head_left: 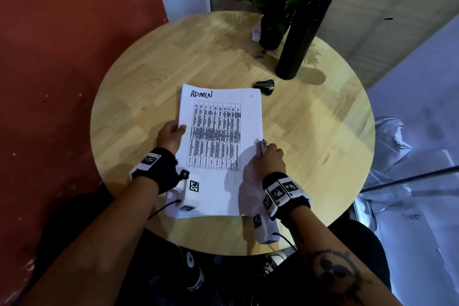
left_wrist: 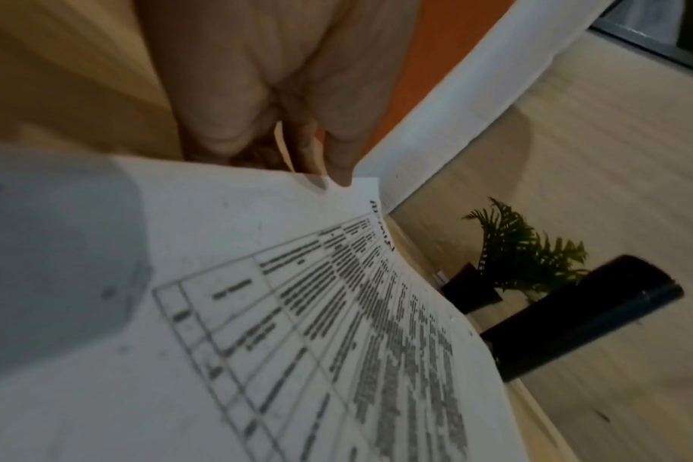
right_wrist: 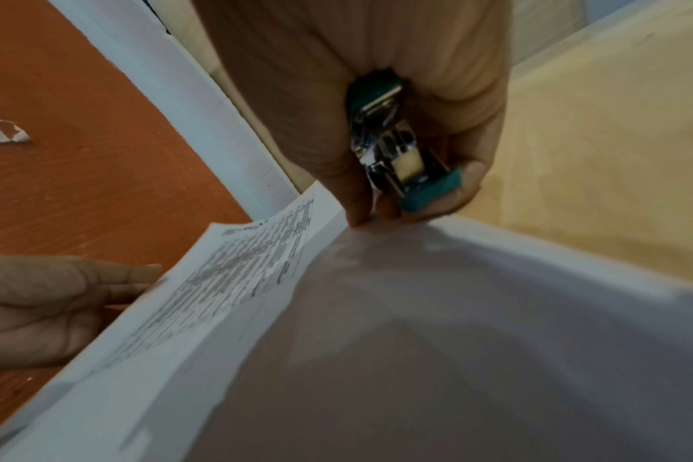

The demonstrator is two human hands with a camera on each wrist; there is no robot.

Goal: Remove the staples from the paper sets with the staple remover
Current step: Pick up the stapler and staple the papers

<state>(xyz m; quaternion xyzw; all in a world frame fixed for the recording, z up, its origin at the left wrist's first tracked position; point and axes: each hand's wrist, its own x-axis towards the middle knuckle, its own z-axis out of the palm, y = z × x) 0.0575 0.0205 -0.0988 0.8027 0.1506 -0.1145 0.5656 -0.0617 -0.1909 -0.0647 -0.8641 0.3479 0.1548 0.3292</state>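
Curled round the teal-handled staple remover [right_wrist: 400,150], my right hand [head_left: 269,161] also pinches the right edge of the paper set [head_left: 221,146], while my left hand [head_left: 171,135] holds its left edge, thumb on top. From this hold I'd square the sheets flat on the round wooden table [head_left: 139,97] before hunting for a staple; I can't see one. Handwritten "ADMIN" heads the set; the printed table below is unreadable. Beyond its far right corner lies a small black object [head_left: 265,86].

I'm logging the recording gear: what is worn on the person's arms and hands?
Both hands, left and right, are bare. Each wrist carries a black band with black-and-white square markers, a white camera box and a thin black cable. A ring sits on the right hand.
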